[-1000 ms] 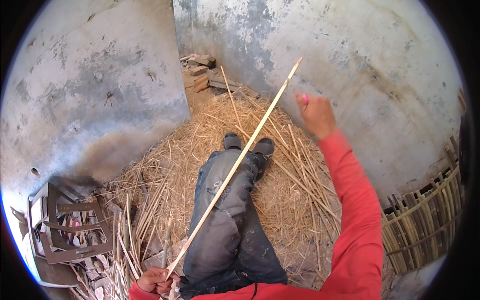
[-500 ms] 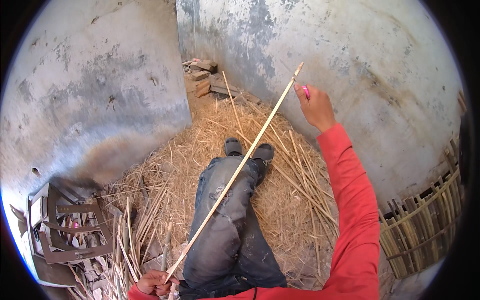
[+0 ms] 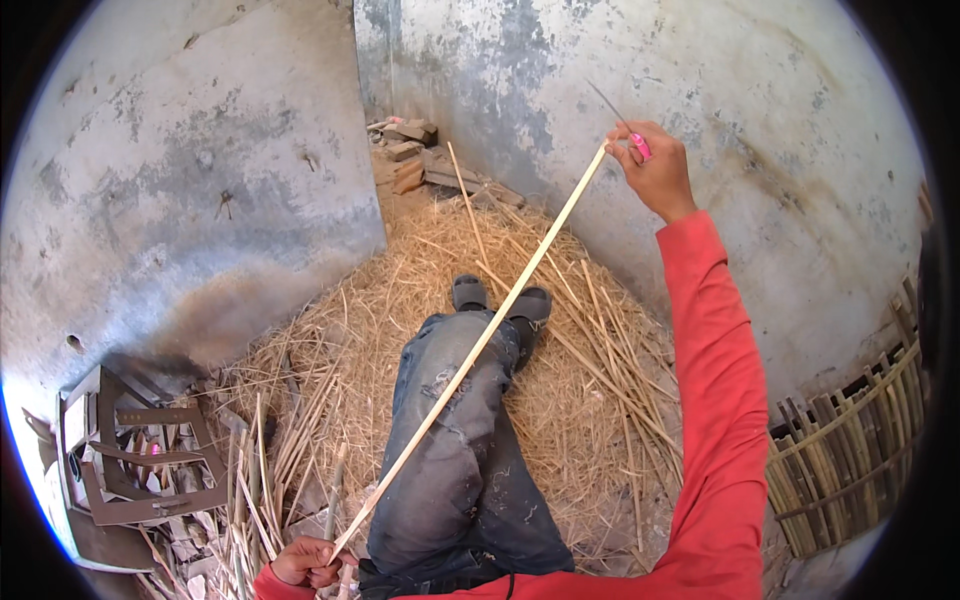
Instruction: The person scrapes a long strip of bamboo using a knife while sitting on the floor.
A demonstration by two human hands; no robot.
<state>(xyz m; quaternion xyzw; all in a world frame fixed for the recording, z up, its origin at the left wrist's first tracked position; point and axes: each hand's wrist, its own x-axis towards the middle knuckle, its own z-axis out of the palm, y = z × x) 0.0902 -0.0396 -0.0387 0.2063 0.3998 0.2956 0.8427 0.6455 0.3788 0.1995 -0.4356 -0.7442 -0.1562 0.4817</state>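
A long, pale bamboo strip (image 3: pixel 470 362) slants across my legs from lower left to upper right. Its near end is pinched in the closed fingers of my left hand (image 3: pixel 305 562), low beside my hip. Out at arm's length, my right hand (image 3: pixel 659 178) is closed around a small knife (image 3: pixel 640 147) with a pink handle. The thin blade points up and left, away from the strip. The strip's far end meets the thumb and fingertips of this same hand.
Straw-like shavings (image 3: pixel 560 430) cover the floor around my outstretched legs. Loose strips (image 3: pixel 610 350) lie right of my feet, more at left. A broken brown frame (image 3: pixel 160 510) stands at lower left, a slatted bamboo basket (image 3: pixel 850 455) at right. Walls rise ahead; bricks (image 3: pixel 408 150) fill their corner.
My right hand has moved slightly right and up and turned, so the knife blade now shows above the strip's end. The far end sits at my fingertips. My left hand has barely moved.
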